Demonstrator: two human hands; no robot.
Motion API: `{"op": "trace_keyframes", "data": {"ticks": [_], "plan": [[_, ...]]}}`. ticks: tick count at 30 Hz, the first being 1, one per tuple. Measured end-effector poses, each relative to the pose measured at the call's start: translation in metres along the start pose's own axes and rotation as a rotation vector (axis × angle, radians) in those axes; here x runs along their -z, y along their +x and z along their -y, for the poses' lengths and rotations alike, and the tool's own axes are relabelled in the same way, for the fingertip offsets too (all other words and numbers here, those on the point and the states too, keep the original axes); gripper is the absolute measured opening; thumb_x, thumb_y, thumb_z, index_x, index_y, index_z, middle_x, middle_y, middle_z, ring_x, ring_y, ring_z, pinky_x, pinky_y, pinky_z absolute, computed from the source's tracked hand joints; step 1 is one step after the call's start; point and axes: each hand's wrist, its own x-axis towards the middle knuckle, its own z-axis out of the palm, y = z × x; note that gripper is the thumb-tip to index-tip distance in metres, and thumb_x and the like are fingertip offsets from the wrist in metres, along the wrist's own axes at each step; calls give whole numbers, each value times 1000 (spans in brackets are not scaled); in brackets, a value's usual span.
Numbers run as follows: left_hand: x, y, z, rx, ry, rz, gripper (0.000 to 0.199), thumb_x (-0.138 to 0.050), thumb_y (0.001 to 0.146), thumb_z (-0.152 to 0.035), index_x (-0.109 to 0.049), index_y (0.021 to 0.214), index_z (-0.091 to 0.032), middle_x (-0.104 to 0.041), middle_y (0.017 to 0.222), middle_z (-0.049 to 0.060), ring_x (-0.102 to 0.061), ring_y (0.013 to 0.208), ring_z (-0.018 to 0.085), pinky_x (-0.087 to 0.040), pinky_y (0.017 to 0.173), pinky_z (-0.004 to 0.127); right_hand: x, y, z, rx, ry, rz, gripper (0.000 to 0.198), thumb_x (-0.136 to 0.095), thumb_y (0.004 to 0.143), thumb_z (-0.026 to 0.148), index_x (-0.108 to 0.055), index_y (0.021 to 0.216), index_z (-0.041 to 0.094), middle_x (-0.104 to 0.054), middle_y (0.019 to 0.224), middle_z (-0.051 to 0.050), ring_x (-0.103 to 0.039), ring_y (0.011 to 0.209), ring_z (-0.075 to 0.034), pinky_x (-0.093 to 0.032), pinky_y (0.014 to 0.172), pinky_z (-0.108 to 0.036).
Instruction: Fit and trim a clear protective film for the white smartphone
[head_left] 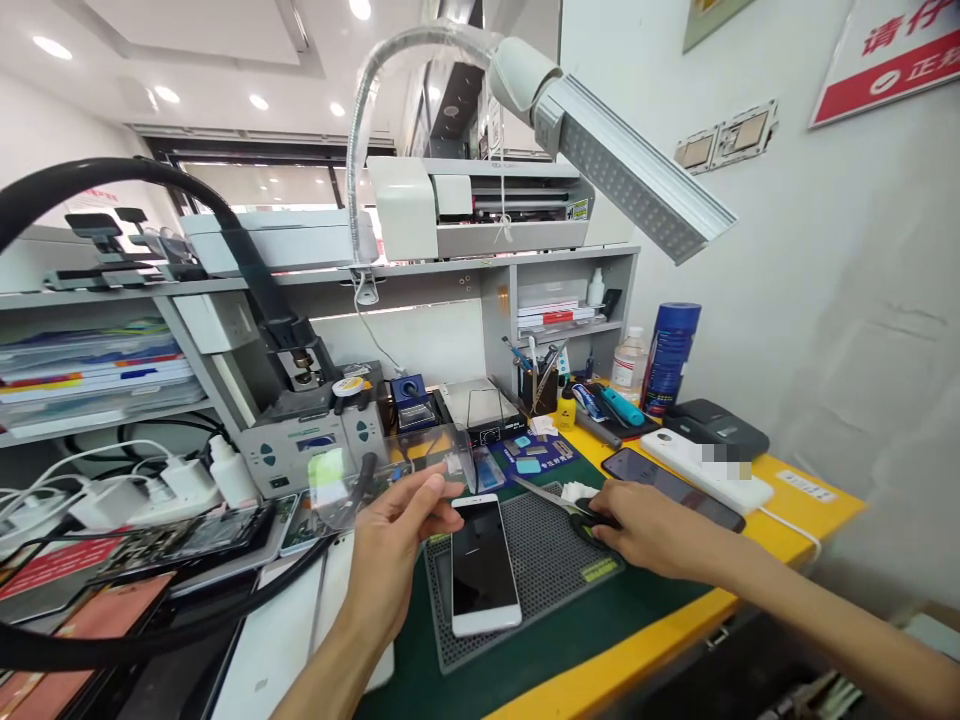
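My left hand [397, 530] pinches a clear, bent plastic sheet [405, 452] between thumb and fingers, above the left edge of a grey ribbed mat [551, 575]. On that mat lies a white phone [485, 560], its dark screen facing up, just right of my left hand. My right hand [645, 525] is closed on the black handles of a pair of scissors [551, 500], at the mat's upper right. The blades point left, toward the phone's top end, apart from the plastic sheet. Crumpled white tissue [579, 492] lies beside the scissors.
A dark phone [675, 485] and a white device [705, 468] lie right of my right hand. Behind stand a pen holder [540, 385], a blue can [673, 355] and a grey soldering station [307, 445]. A black hose [225, 600] curves across the left.
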Motion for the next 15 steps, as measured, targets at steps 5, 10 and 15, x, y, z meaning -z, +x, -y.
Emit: {"op": "trace_keyframes", "data": {"ticks": [5, 10, 15], "plan": [[1, 0, 2, 23, -66, 26, 36, -78, 84, -39, -74, 111, -16, -78, 92, 7, -67, 68, 15, -62, 74, 36, 8, 10, 0, -66, 64, 29, 13, -71, 70, 23, -64, 60, 19, -67, 61, -5, -64, 59, -22, -37, 54, -29], [-1, -1, -1, 21, -211, 84, 28, -73, 89, -35, -71, 109, -16, -80, 100, 11, -75, 84, 21, -59, 91, 41, 9, -9, 0, -121, 339, -8, 19, -61, 86, 36, -66, 91, 19, -73, 78, -6, -70, 64, -21, -48, 51, -26], [-6, -6, -2, 38, -274, 111, 26, -72, 90, -33, -71, 109, -15, -80, 101, 12, -76, 95, 26, -55, 101, 46, -29, -29, 32, -95, 1131, -5, 40, -79, 78, 54, -63, 81, 17, -66, 67, -4, -60, 54, -15, -50, 47, -25]]}}
